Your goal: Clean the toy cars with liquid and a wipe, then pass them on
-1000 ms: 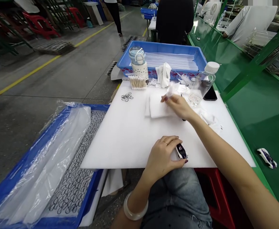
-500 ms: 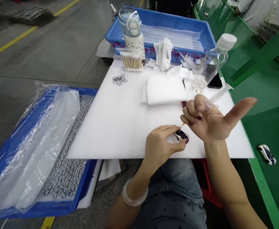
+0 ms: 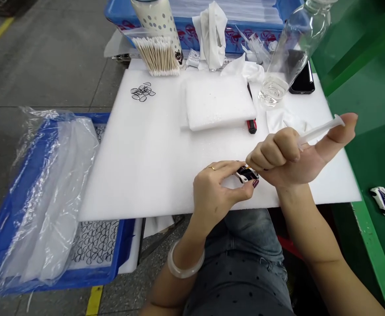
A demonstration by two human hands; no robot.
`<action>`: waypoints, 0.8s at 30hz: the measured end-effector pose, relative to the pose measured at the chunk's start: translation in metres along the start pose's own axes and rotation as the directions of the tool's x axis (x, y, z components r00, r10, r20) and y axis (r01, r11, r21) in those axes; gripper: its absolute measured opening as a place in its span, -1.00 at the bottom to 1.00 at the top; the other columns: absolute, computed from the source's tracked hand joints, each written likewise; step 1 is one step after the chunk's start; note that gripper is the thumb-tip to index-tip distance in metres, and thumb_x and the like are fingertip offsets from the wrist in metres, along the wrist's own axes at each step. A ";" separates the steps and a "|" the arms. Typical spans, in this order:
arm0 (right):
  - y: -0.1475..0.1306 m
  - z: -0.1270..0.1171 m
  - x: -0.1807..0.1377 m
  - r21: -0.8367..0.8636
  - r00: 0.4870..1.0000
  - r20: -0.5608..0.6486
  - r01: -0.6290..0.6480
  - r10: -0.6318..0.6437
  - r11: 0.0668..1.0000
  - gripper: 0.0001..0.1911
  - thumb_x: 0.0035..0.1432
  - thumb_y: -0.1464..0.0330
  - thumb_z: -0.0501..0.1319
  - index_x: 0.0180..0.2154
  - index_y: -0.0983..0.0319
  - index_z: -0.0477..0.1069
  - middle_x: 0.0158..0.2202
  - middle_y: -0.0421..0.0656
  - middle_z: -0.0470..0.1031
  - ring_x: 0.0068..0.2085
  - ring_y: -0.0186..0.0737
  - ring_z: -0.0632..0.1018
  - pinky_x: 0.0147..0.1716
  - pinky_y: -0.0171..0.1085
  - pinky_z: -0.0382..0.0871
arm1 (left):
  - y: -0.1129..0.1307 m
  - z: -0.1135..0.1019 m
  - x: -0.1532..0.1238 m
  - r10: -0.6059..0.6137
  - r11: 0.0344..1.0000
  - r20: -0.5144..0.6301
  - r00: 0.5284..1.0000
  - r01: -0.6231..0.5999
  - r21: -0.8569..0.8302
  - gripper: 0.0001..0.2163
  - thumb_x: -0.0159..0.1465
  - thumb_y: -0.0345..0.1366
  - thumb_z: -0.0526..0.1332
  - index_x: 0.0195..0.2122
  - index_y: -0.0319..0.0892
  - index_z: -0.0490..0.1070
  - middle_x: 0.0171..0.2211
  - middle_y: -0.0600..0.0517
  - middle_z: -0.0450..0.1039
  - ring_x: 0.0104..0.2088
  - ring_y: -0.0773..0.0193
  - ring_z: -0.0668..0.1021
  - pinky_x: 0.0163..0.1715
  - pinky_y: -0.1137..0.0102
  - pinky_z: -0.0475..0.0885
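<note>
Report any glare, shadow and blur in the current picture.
Head view: white glare streaks the plastic sheet; head view: shadow darkens part of the green bench; head view: the toy car in the left hand has fairly clear edges, its finest details too small to read.

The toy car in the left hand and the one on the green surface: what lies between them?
In the head view, the right hand comes first, then a stretch of white tabletop up to its edge.
</note>
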State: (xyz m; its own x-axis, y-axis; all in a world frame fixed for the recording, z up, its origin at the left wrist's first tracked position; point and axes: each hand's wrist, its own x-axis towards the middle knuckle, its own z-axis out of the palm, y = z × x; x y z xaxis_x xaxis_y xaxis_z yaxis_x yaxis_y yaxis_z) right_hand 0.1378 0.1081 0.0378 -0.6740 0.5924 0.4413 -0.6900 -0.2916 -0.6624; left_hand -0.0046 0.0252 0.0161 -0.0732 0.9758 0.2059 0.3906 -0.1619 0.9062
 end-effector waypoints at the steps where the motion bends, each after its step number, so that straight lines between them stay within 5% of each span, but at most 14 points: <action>1: 0.000 0.000 0.000 -0.009 1.000 0.003 0.003 -0.003 1.000 -0.29 0.10 -0.27 0.04 -0.64 0.18 -0.04 -0.68 -0.34 -0.13 -0.62 -0.40 -0.04 -0.61 -0.30 -0.12 | 0.000 0.000 0.000 0.006 1.000 -0.002 1.000 -0.006 0.000 -0.78 0.05 -0.32 0.36 -0.24 -0.18 0.62 -0.22 -0.01 0.63 -0.21 0.13 0.62 -0.15 0.23 0.50; 24: -0.002 0.004 0.000 -0.031 0.999 -0.018 0.026 -0.027 0.999 -0.31 0.14 -0.24 0.00 -0.64 0.20 -0.03 -0.68 -0.36 -0.12 -0.60 -0.47 -0.03 -0.60 -0.36 -0.05 | 0.000 0.001 0.000 0.022 0.999 -0.010 1.000 -0.022 0.034 -0.79 0.06 -0.31 0.34 -0.25 -0.17 0.62 -0.22 -0.02 0.63 -0.21 0.12 0.62 -0.14 0.23 0.52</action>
State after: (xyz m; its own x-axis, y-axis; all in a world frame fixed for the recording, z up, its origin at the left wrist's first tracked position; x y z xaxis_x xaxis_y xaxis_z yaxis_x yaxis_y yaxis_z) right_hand 0.1379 0.1058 0.0413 -0.6504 0.6136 0.4479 -0.6989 -0.2524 -0.6692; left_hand -0.0040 0.0250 0.0155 -0.0738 0.9704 0.2297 0.4232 -0.1781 0.8884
